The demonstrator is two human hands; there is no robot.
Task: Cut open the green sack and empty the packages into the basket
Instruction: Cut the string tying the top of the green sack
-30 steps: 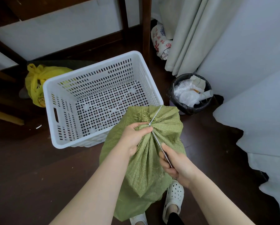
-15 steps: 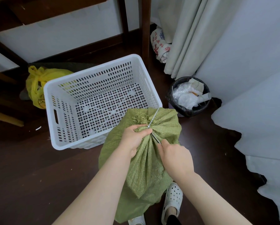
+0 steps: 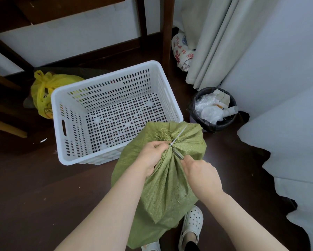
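Note:
A green woven sack stands on the dark floor between my feet, its neck gathered and bound by a white zip tie. My left hand grips the bunched neck just left of the tie. My right hand holds a thin metal blade, its tip at the tie; I cannot tell whether it is a knife or scissors. The white perforated plastic basket sits just beyond the sack with nothing in it. The sack is closed and its contents are hidden.
A black bin full of plastic and paper stands right of the basket. A yellow plastic bag lies behind the basket's left corner. Dark wooden table legs, a curtain and white bedding close in the back and right.
My right hand has slid up the sack toward the tie, bringing the blade tip to the knot. My left hand keeps its grip on the neck.

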